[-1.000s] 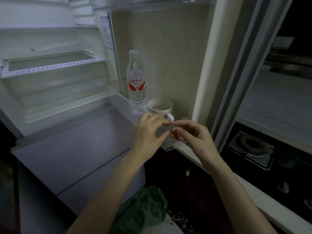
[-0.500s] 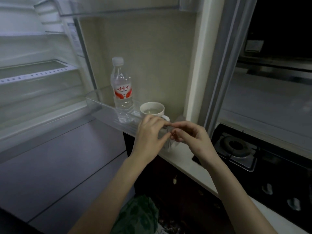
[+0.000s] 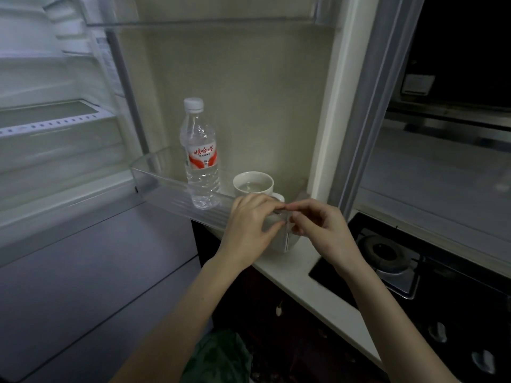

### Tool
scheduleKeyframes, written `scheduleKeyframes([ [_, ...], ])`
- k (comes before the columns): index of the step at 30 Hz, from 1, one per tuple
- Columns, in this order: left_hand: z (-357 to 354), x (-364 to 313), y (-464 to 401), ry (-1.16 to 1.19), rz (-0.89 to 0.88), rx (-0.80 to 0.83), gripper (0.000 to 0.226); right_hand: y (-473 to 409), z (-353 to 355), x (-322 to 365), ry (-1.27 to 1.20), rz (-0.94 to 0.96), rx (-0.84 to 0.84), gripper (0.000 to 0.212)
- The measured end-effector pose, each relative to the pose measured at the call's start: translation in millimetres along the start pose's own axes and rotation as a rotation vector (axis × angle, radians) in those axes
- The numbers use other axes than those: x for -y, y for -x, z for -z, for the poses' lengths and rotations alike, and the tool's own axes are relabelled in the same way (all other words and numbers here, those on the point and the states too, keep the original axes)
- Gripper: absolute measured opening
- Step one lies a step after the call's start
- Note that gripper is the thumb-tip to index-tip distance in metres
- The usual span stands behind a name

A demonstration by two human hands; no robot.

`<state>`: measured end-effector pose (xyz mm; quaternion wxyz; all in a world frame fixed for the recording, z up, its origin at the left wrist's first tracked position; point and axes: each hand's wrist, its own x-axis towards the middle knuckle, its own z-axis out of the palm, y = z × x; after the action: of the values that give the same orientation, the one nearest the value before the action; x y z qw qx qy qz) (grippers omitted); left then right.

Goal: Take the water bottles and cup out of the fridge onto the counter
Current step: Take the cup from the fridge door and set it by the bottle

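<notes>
A bottle [image 3: 201, 153] and a cup [image 3: 253, 184] are seen standing upright side by side in the clear door bin [image 3: 163, 183] of the open fridge; neither is yet lifted. The left hand [image 3: 250, 230] and right hand [image 3: 318, 230] are held together just in front of the cup, fingers curled, fingertips meeting; whether anything is pinched in either grip cannot be told. The removal step seems barely begun. Next, one item must be gripped, lifted clear of the bin wall, and set on the surface [image 3: 301, 275].
</notes>
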<state>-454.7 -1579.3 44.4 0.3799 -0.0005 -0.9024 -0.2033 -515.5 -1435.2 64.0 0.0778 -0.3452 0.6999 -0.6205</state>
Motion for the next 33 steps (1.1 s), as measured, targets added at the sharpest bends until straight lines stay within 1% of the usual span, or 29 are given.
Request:
scheduleKeyframes([
  [6, -2.4, 4.0, -12.2, 0.061, 0.056, 0.019, 0.03, -12.9, -0.2, 4.8, 0.103, 0.062, -0.044, 0.024],
  [11, -7.2, 11.3, -23.3, 0.089, 0.079, 0.008, 0.039, -26.5, 0.3, 3.8, 0.261, 0.054, -0.111, 0.022],
  [16, -12.1, 20.6, -37.0, 0.108, 0.038, 0.014, 0.05, -41.9, -6.7, 10.6, 0.404, 0.078, -0.202, 0.016],
  [20, -14.6, 29.6, -48.0, 0.161, 0.0, 0.019, 0.059, -58.4, -16.6, 16.3, 0.601, 0.092, -0.215, 0.021],
  [24, -8.7, 40.5, -57.6, 0.242, 0.009, 0.032, 0.068, -80.2, -26.4, 8.1, 0.77, 0.034, -0.233, 0.028],
  [27, -3.0, 46.8, -64.4, 0.281, 0.001, 0.083, 0.069, -90.8, -29.5, -1.1, 0.864, -0.005, -0.241, 0.027],
  [30, 2.3, 53.9, -69.6, 0.31, 0.014, 0.132, 0.068, -94.7, -30.1, -0.2, 0.9, -0.03, -0.249, 0.024],
  [33, 7.4, 58.8, -77.9, 0.335, 0.069, 0.159, 0.067, -96.8, -30.1, 1.8, 0.916, -0.058, -0.245, 0.021],
])
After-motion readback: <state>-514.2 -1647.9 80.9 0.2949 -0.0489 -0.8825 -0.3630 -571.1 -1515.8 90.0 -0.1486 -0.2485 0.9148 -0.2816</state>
